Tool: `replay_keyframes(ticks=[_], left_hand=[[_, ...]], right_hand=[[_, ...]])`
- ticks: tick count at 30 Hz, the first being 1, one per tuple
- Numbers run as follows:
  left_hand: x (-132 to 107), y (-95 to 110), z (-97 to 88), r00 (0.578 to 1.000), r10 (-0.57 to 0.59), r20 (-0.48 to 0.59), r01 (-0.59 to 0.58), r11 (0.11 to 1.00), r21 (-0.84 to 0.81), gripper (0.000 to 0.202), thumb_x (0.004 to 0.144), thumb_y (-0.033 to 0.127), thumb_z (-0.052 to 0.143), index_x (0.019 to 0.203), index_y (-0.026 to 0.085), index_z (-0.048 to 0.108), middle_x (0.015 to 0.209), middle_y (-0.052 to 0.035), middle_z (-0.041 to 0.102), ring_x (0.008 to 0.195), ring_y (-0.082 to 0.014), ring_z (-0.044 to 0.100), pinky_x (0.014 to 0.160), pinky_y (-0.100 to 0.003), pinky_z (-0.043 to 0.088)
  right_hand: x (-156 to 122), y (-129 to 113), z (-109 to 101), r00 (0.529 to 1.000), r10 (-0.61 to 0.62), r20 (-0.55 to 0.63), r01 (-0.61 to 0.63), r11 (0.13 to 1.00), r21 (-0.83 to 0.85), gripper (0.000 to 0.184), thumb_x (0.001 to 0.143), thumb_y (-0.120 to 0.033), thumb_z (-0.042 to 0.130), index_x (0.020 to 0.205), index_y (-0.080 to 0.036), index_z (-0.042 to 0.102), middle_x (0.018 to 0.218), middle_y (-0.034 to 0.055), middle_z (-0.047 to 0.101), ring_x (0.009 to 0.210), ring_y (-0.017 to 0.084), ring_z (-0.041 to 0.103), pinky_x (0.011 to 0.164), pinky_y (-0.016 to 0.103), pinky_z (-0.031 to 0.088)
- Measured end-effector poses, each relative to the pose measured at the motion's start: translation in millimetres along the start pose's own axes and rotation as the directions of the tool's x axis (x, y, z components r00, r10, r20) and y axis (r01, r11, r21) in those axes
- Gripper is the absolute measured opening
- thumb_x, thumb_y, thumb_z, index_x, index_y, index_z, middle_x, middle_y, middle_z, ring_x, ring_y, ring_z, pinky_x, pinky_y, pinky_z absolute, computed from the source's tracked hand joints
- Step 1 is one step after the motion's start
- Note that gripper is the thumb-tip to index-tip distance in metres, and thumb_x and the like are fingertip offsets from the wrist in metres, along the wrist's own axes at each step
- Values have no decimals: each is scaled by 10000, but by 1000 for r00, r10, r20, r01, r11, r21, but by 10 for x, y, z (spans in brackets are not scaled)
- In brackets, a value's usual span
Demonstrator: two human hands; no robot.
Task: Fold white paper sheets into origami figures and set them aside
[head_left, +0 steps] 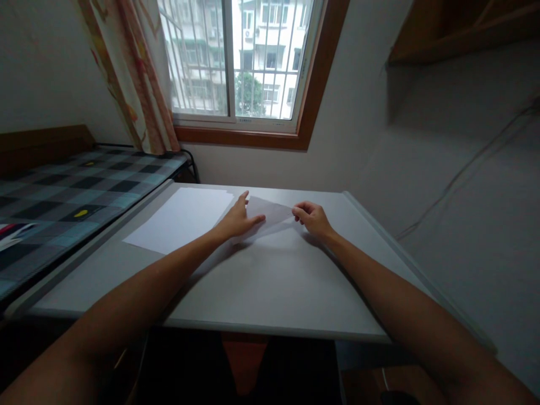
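A folded sheet of paper [272, 212] lies partly lifted near the far middle of the grey table [270, 281]. My left hand [239, 219] rests flat on its left part, fingers stretched out and pressing it down. My right hand [313, 217] pinches the sheet's right corner between thumb and fingers, holding that corner just off the table. Both forearms reach forward across the table.
A stack of white paper [181, 218] lies to the left of my left hand. A bed with a checked cover [63, 197] adjoins the table's left edge. A barred window [236, 62] and a curtain [135, 79] stand behind; a wall runs along the right.
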State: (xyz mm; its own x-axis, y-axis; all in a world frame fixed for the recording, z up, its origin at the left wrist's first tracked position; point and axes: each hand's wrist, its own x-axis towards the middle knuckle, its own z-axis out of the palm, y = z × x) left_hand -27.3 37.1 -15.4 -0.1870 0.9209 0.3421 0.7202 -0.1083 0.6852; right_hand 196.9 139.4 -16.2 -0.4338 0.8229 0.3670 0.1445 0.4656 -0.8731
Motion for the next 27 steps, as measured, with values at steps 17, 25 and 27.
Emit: replay_keyframes(ticks=[17,25,27], left_hand=[[66,-145,-169,974,163,-157,-155,986,62,356,760,287,657,1086,155,603,1081,-102,633,943,-203,598,870,-365,458],[32,-69,-82,993,-76,-94,65,991,-119,633,885,566,401,1343,131,361,1148,-159,568,774,-168,611,746,-335,494],[10,-69,-52,996,-74,-50,70,994,-79,661,844,581,476,1327,140,387,1143,-150,571,745,-162,610,748,-336,495]], right_hand=[[-81,-63,-63,900,-431,72,420,811,-408,139,787,-252,584,699,-159,641,701,39,604,641,142,529,617,280,413],[-216,-292,33,679,-575,456,649,182,-738,212,827,-157,495,657,-156,621,713,75,590,682,176,447,641,325,294],[-251,-322,97,683,-512,520,663,139,-735,206,816,-147,492,654,-149,619,721,88,598,682,183,446,634,333,275]])
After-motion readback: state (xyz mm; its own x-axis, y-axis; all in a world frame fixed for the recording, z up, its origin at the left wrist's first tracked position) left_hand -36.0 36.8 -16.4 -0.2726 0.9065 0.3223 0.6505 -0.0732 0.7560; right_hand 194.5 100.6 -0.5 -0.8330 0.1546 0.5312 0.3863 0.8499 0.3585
